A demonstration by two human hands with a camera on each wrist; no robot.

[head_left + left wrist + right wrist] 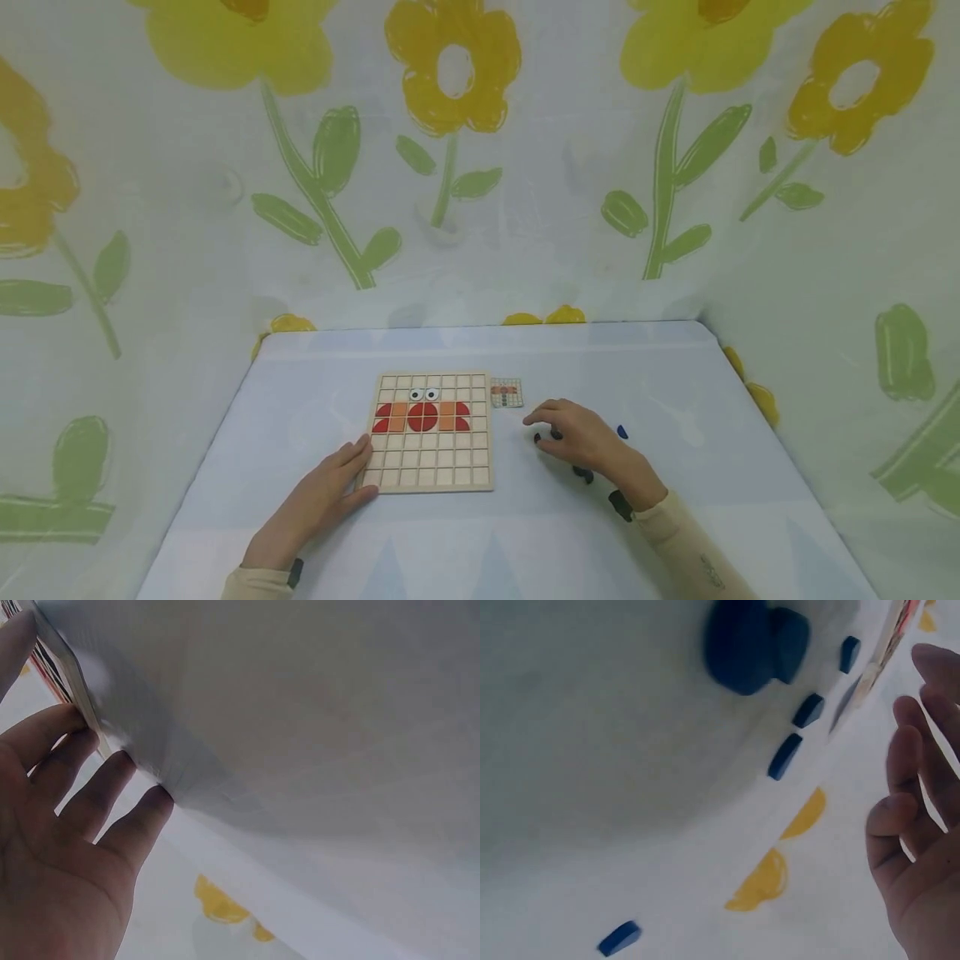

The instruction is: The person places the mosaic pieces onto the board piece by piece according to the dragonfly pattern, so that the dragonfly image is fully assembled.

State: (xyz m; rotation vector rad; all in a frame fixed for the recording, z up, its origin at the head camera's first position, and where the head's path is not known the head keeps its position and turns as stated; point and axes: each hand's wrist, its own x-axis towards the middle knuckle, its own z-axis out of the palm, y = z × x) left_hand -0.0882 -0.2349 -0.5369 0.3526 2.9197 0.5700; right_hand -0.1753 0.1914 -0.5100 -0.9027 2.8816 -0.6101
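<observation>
A wooden grid board (433, 477) lies on the table with red, orange and eye pieces set in its squares. My left hand (333, 486) rests at the board's lower left corner, fingers along its side edge and thumb near the front edge. In the left wrist view those fingers (112, 784) touch the table beside the board (71, 671). My right hand (581, 435) hovers right of the board over small dark blue pieces (581, 473). Its fingers are loosely bent with nothing between them. In the right wrist view several blue pieces (808, 711) lie beside the hand (922, 832).
A small pattern card (506, 392) lies against the board's right side, showing a similar figure on a grid. One blue half-round piece (622, 432) sits farther right on the white table (675, 367). Flower-printed cloth (510, 208) hangs behind and at both sides.
</observation>
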